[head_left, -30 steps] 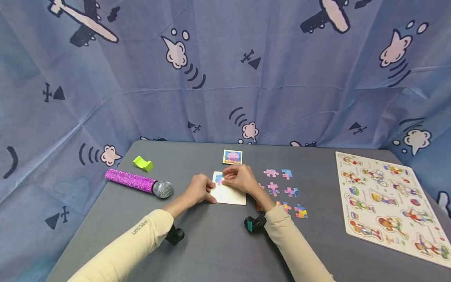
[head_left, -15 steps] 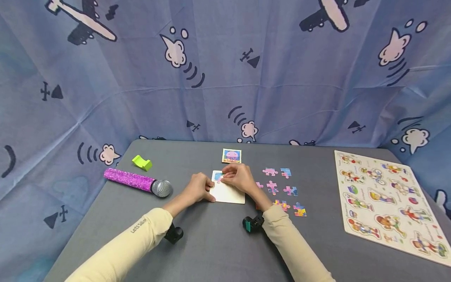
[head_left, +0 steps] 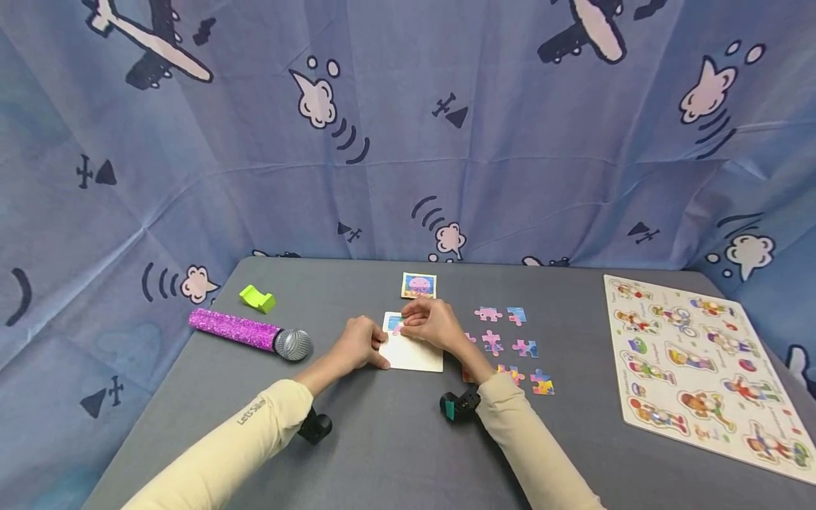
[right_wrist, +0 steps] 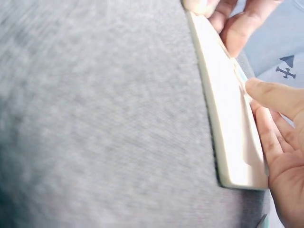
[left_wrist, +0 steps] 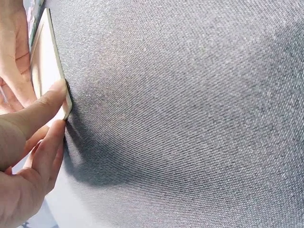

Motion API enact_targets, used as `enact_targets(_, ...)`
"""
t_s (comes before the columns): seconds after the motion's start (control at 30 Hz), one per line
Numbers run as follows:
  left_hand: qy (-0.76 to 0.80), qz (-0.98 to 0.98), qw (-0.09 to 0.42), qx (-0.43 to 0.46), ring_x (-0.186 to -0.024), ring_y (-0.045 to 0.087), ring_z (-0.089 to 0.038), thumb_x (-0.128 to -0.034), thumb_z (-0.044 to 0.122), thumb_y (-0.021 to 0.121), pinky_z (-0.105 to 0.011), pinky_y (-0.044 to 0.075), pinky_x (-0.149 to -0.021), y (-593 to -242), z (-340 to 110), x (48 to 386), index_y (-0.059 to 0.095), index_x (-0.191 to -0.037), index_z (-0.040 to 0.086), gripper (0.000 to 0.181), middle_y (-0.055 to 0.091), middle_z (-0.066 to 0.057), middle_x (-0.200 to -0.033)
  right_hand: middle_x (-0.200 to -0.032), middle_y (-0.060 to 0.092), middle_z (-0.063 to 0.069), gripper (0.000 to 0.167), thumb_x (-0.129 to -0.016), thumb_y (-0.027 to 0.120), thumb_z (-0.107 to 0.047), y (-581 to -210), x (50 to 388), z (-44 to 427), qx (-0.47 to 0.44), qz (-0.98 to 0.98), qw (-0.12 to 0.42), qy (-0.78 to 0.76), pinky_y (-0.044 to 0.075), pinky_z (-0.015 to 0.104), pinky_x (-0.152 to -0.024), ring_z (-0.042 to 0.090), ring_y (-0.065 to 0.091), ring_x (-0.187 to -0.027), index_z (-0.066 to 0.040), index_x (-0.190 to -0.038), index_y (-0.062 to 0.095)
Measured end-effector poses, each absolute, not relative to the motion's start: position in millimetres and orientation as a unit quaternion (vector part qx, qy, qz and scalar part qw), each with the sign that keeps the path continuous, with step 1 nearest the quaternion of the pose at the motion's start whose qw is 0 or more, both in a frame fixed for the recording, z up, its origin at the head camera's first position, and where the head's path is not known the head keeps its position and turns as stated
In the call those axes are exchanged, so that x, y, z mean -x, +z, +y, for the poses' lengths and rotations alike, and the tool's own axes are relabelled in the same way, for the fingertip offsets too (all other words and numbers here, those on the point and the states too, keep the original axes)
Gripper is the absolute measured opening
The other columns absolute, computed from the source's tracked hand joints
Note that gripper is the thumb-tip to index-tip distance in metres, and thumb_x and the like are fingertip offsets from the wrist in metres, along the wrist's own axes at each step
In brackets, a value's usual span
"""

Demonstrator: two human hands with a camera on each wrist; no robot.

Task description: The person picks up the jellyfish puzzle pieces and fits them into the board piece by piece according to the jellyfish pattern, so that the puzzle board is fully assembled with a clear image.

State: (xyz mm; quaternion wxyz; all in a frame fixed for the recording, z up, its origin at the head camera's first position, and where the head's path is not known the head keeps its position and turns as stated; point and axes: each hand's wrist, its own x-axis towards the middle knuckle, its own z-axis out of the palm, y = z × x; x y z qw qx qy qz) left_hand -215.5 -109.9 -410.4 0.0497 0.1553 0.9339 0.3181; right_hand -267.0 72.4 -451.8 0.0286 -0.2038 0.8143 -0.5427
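A cream square tray [head_left: 414,354] lies flat on the grey table, with a blue and pink puzzle piece [head_left: 393,324] in its far left corner. My left hand [head_left: 358,343] grips the tray's left side, thumb at the near left corner; in the left wrist view the thumb and fingers of that hand [left_wrist: 28,147] pinch the edge of the tray [left_wrist: 46,61]. My right hand [head_left: 435,324] reaches over the tray's far side, its fingertips at the piece and partly covering it. The right wrist view has the thumb of the right hand [right_wrist: 280,123] on the far side of the tray [right_wrist: 232,123].
Several loose puzzle pieces [head_left: 492,343] lie right of the tray, some partly behind my right wrist. A small jellyfish picture [head_left: 418,285] is beyond it. At left are a purple microphone [head_left: 236,330] and green block [head_left: 258,299]; at right, a figure board [head_left: 691,358].
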Motion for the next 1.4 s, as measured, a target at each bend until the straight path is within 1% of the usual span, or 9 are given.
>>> enact_targets(0.17, 0.315, 0.935, 0.047, -0.156, -0.061, 0.047, -0.007, -0.0530, 0.003, 0.092, -0.017, 0.041, -0.055, -411, -107, 217, 0.072, -0.080, -0.004, 0.035, 0.065, -0.006, -0.070, -0.103, 0.065, 0.028, 0.031, -0.079, 0.073, 0.008, -452, 267, 88, 0.230, 0.763, 0.069, -0.600, 0.055, 0.026, -0.076, 0.036, 0.066, -0.092, 0.015, -0.107, 0.062)
enact_targets(0.3, 0.317, 0.935, 0.048, -0.151, -0.061, 0.044, -0.007, -0.0527, 0.001, 0.092, -0.017, 0.038, -0.054, -410, -106, 216, 0.072, -0.082, -0.005, 0.036, 0.063, -0.006, -0.069, -0.111, 0.062, 0.030, 0.034, -0.083, 0.070, 0.005, -448, 268, 105, 0.221, 0.745, 0.091, -0.623, 0.055, 0.026, -0.078, 0.036, 0.064, -0.098, 0.014, -0.114, 0.059)
enact_targets(0.4, 0.320, 0.935, 0.048, -0.147, -0.061, 0.042, -0.008, -0.0529, 0.000, 0.091, -0.017, 0.037, -0.055, -408, -106, 214, 0.071, -0.082, -0.006, 0.036, 0.062, -0.006, -0.069, -0.114, 0.061, 0.030, 0.035, -0.085, 0.069, 0.003, -442, 268, 120, 0.211, 0.743, 0.094, -0.628, 0.054, 0.025, -0.079, 0.034, 0.064, -0.101, 0.013, -0.116, 0.058)
enact_targets(0.6, 0.319, 0.937, 0.044, -0.138, -0.064, 0.045, -0.009, -0.0519, -0.001, 0.091, -0.019, 0.042, -0.059, -403, -107, 211, 0.071, -0.082, -0.007, 0.036, 0.064, -0.008, -0.071, -0.115, 0.060, 0.031, 0.036, -0.086, 0.069, 0.000, -435, 270, 150, 0.204, 0.756, 0.082, -0.616, 0.054, 0.025, -0.081, 0.037, 0.062, -0.105, 0.011, -0.118, 0.058)
enact_targets(0.73, 0.321, 0.936, 0.047, -0.137, -0.063, 0.045, -0.009, -0.0523, -0.001, 0.091, -0.018, 0.039, -0.057, -403, -107, 211, 0.070, -0.078, -0.006, 0.034, 0.063, -0.008, -0.068, -0.115, 0.060, 0.031, 0.035, -0.085, 0.070, 0.000, -435, 270, 173, 0.195, 0.775, 0.069, -0.597, 0.053, 0.025, -0.081, 0.041, 0.060, -0.106, 0.011, -0.117, 0.059)
enact_targets(0.97, 0.324, 0.933, 0.049, -0.152, -0.058, 0.037, -0.008, -0.0534, -0.002, 0.091, -0.017, 0.030, -0.053, -403, -106, 211, 0.063, -0.069, -0.003, 0.032, 0.048, -0.001, -0.060, -0.112, 0.062, 0.030, 0.034, -0.082, 0.071, 0.005, -433, 268, 209, 0.178, 0.827, 0.029, -0.533, 0.053, 0.025, -0.082, 0.041, 0.061, -0.103, 0.012, -0.113, 0.061)
enact_targets(1.13, 0.321, 0.934, 0.046, -0.151, -0.060, 0.041, -0.008, -0.0520, -0.001, 0.091, -0.017, 0.035, -0.055, -405, -106, 210, 0.067, -0.072, -0.004, 0.032, 0.057, -0.003, -0.063, -0.108, 0.065, 0.028, 0.033, -0.079, 0.074, 0.004, -435, 269, 223, 0.181, 0.869, 0.007, -0.461, 0.053, 0.035, -0.084, 0.039, 0.063, -0.100, 0.012, -0.109, 0.063)
enact_targets(1.23, 0.323, 0.934, 0.052, -0.144, -0.060, 0.040, -0.008, -0.0527, -0.001, 0.091, -0.017, 0.034, -0.055, -406, -106, 212, 0.066, -0.072, -0.004, 0.031, 0.055, -0.003, -0.063, -0.105, 0.066, 0.026, 0.032, -0.078, 0.076, 0.002, -436, 270, 226, 0.186, 0.881, 0.003, -0.434, 0.053, 0.039, -0.083, 0.037, 0.065, -0.097, 0.011, -0.107, 0.065)
enact_targets(1.4, 0.320, 0.936, 0.049, -0.137, -0.061, 0.041, -0.008, -0.0519, 0.000, 0.092, -0.017, 0.036, -0.056, -408, -105, 215, 0.068, -0.074, -0.003, 0.032, 0.057, -0.002, -0.064, -0.100, 0.069, 0.021, 0.029, -0.078, 0.077, -0.001, -436, 274, 226, 0.184, 0.898, -0.004, -0.400, 0.054, 0.037, -0.080, 0.032, 0.067, -0.093, 0.008, -0.103, 0.067)
